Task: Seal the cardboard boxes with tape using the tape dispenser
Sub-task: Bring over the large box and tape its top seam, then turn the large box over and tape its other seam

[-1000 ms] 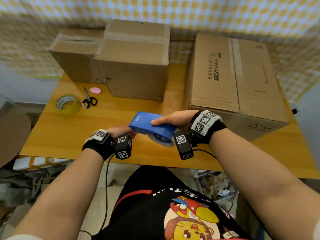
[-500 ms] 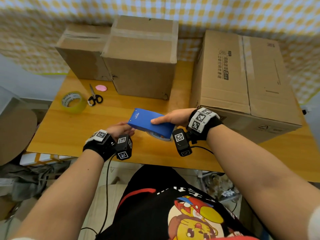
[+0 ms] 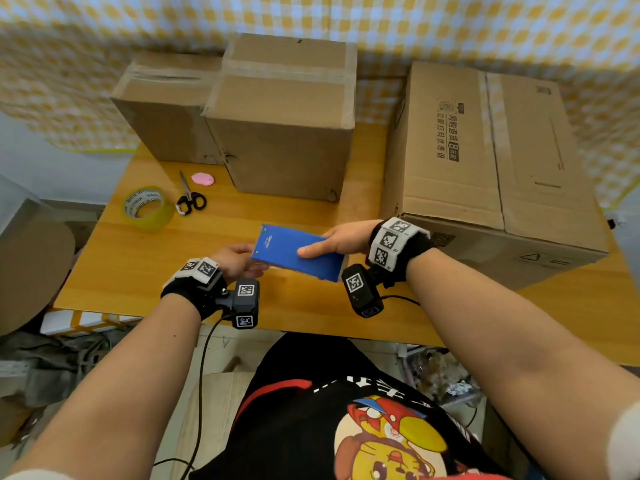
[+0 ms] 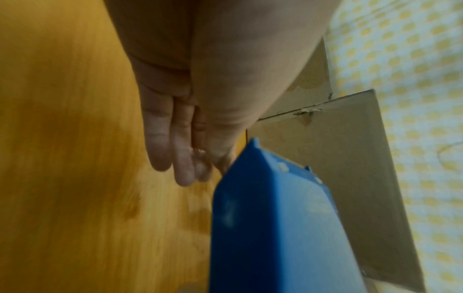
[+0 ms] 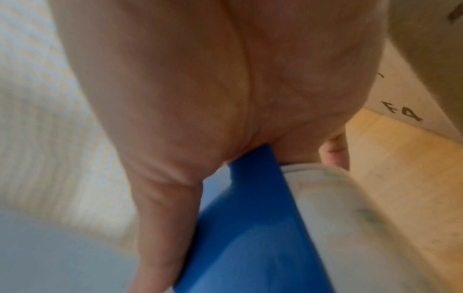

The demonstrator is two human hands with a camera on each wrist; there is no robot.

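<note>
My right hand (image 3: 341, 239) grips a blue tape dispenser (image 3: 298, 252) just above the wooden table (image 3: 138, 265), thumb on top and fingers beneath. The dispenser's clear tape roll (image 5: 350, 208) shows in the right wrist view. At the dispenser's left end my left hand (image 3: 239, 261) pinches what looks like the clear tape end (image 4: 198, 155) between thumb and straight fingers (image 4: 183, 162). Three cardboard boxes stand behind: a small one (image 3: 166, 109) at back left, a taped middle one (image 3: 284, 126), and a large printed one (image 3: 491, 161) on the right.
A yellowish tape roll (image 3: 147, 207), black-handled scissors (image 3: 189, 199) and a small pink object (image 3: 202, 179) lie on the table's left part. A checked cloth (image 3: 450, 26) hangs behind the boxes. The table's near edge runs just under my wrists.
The dispenser has risen a little and tipped flatter, so the roll beneath it no longer shows in the head view. Both hands stay at its ends.
</note>
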